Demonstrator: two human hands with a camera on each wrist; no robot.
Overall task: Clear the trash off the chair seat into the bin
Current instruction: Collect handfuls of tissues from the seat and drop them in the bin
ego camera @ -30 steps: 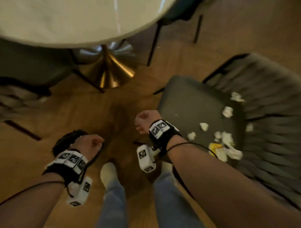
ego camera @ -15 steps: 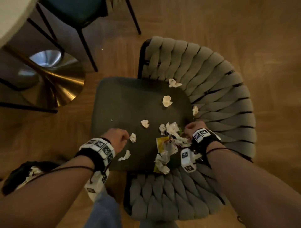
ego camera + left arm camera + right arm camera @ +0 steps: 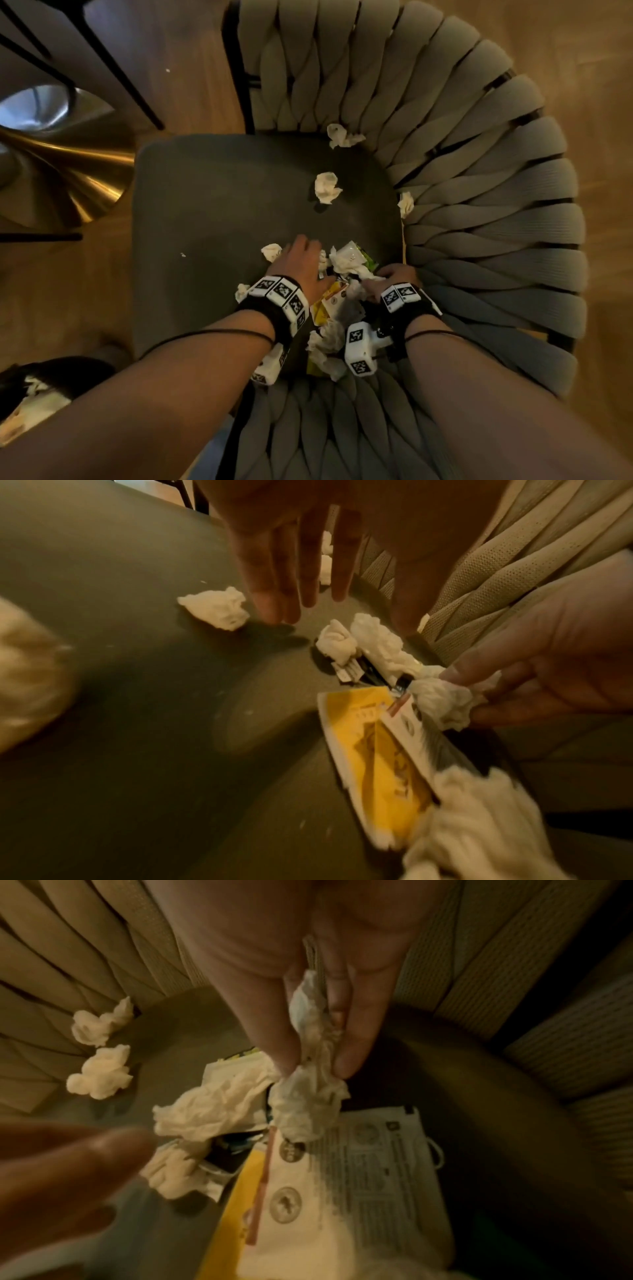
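The dark grey chair seat [image 3: 212, 205] is strewn with crumpled white tissues [image 3: 327, 186] and a yellow-and-white wrapper [image 3: 322, 308]. My left hand [image 3: 298, 260] hovers over the pile at the seat's right side, its fingers [image 3: 270, 588] straight and spread, tips just beside a loose tissue [image 3: 215, 607]. It holds nothing. My right hand [image 3: 318, 1064] pinches a crumpled tissue [image 3: 308, 1102] between thumb and fingers, right above the wrapper [image 3: 342, 1191]. The black bin [image 3: 37, 390], with trash in it, stands on the floor at lower left.
The chair's woven grey backrest [image 3: 479, 205] curves round the seat's right and near sides, with tissues [image 3: 342, 136] lodged against it. A brass table base [image 3: 68, 171] and black legs of another chair [image 3: 120, 68] stand on the wooden floor to the left.
The view swung from the floor to the chair seat. Both hands came over the trash pile; the left one opened its fingers, and the right one took hold of a tissue.
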